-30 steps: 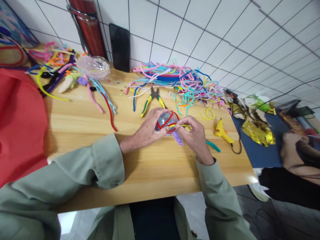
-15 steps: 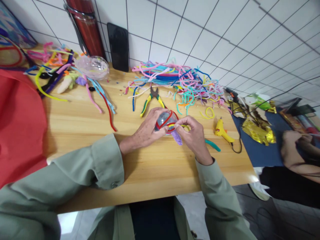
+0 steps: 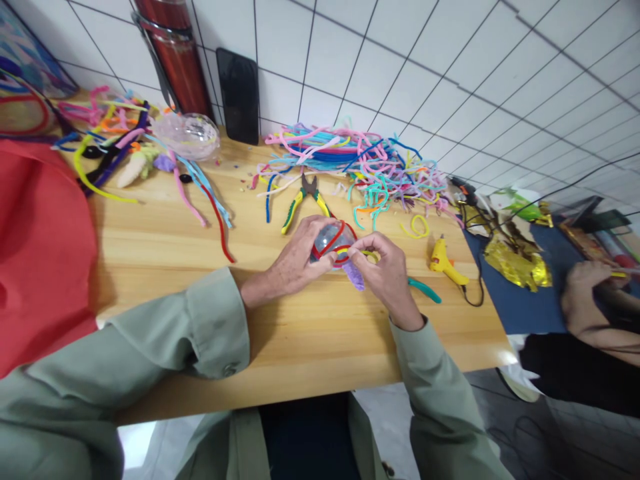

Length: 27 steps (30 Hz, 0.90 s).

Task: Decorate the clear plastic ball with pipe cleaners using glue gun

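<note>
A clear plastic ball (image 3: 327,237) wrapped with red pipe cleaners rests in my left hand (image 3: 299,257), whose fingers curl round its left side. My right hand (image 3: 381,267) pinches a yellow pipe cleaner (image 3: 371,255) against the ball's right front, where a red loop sits. Below that spot a fuzzy purple piece (image 3: 354,275) sticks out; I cannot tell how it is fixed. Just behind the ball lie pliers (image 3: 307,200) with yellow-green handles, jaws apart. A teal handle-like piece (image 3: 425,290) lies to the right of my right hand, partly hidden by it.
A heap of coloured pipe cleaners (image 3: 340,150) lies along the tiled wall. A yellow glue gun (image 3: 447,261) with a cord is at the right. Red cloth (image 3: 45,253), a red flask (image 3: 175,60) and a leaning phone (image 3: 238,97) stand left. Another person's arm (image 3: 595,300) shows far right.
My hands and the ball stay almost in place, with the right fingers still on the yellow pipe cleaner. The other person's hand at far right has shifted slightly.
</note>
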### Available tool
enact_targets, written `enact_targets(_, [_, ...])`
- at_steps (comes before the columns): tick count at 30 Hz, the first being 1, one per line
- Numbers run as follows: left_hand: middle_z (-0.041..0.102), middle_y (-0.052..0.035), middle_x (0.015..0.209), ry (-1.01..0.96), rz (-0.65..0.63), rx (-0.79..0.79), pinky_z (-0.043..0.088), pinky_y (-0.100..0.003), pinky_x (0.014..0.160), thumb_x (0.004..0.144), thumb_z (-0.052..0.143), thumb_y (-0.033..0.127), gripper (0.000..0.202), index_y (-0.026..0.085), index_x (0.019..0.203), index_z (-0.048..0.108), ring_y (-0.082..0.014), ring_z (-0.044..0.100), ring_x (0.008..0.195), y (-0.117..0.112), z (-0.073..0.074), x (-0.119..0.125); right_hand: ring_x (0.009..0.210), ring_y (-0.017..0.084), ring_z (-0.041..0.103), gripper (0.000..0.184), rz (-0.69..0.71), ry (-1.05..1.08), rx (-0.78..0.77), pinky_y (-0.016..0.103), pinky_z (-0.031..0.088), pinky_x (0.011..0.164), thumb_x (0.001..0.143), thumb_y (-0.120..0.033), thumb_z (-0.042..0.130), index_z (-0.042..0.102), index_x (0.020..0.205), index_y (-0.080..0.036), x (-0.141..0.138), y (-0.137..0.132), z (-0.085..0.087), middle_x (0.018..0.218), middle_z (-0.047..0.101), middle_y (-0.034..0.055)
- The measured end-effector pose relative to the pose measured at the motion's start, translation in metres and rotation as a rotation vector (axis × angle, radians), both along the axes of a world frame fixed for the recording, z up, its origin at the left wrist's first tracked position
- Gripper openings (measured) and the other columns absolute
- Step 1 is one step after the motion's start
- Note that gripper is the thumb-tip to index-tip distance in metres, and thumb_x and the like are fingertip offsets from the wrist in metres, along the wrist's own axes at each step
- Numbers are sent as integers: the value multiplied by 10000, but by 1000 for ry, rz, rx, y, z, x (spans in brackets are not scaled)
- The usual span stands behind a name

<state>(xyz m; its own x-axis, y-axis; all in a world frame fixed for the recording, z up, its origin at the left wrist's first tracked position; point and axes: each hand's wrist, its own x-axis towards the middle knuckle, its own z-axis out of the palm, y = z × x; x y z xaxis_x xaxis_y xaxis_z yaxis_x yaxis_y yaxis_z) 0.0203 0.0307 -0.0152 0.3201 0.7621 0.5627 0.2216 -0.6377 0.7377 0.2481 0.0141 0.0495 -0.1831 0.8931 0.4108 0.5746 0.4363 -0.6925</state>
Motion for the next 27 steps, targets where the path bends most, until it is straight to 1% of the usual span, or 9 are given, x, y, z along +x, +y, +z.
enact_targets(5, [648,-176,1568,-5,0,-8,520,-576,1307,1084,670,378,551,241,1600,537,-350,622,1488,-1,0,0,791,206,694,126,-10,-6,0,356,563,783,961,-287,734,721,837,-276,-2,-1,-1,847,787,9])
enact_targets(10, [638,-170,1591,6,-9,-12,506,-578,1326,1096,651,405,554,255,1614,526,-354,606,1512,-1,0,-1,781,203,684,128,-34,-3,1,355,558,782,948,-302,734,726,824,-272,-3,-1,-2,829,788,8])
enact_targets(14, [631,-186,1591,-4,-13,-4,502,-583,1331,1106,661,398,552,244,1620,528,-362,599,1524,-1,0,-1,772,201,687,126,-29,28,10,353,563,776,940,-302,733,731,819,-272,-4,-1,-3,822,786,6])
enact_targets(18, [627,-176,1609,17,-10,-21,496,-593,1347,1108,654,422,555,260,1623,522,-354,588,1545,0,0,-2,780,204,694,124,-38,15,-5,356,578,794,940,-296,727,724,818,-275,-5,-1,-3,820,782,6])
enact_targets(21, [625,-182,1629,27,-7,-18,490,-597,1358,1096,656,399,571,247,1629,517,-355,582,1567,1,-1,-2,779,203,699,120,-43,13,12,361,581,807,936,-278,718,717,816,-274,-5,-1,-3,817,782,5])
enact_targets(23, [626,-188,1636,28,4,-6,499,-603,1352,1080,682,385,597,247,1634,509,-361,591,1566,2,-2,-1,772,201,701,115,-39,22,28,361,581,805,933,-268,711,716,818,-273,-5,-1,-4,815,782,3])
enact_targets(27, [631,-203,1623,30,33,45,520,-619,1332,1022,786,418,706,254,1642,490,-383,611,1553,3,-5,2,770,203,706,109,-39,25,31,362,587,804,927,-259,706,714,820,-275,-5,0,-5,818,786,2])
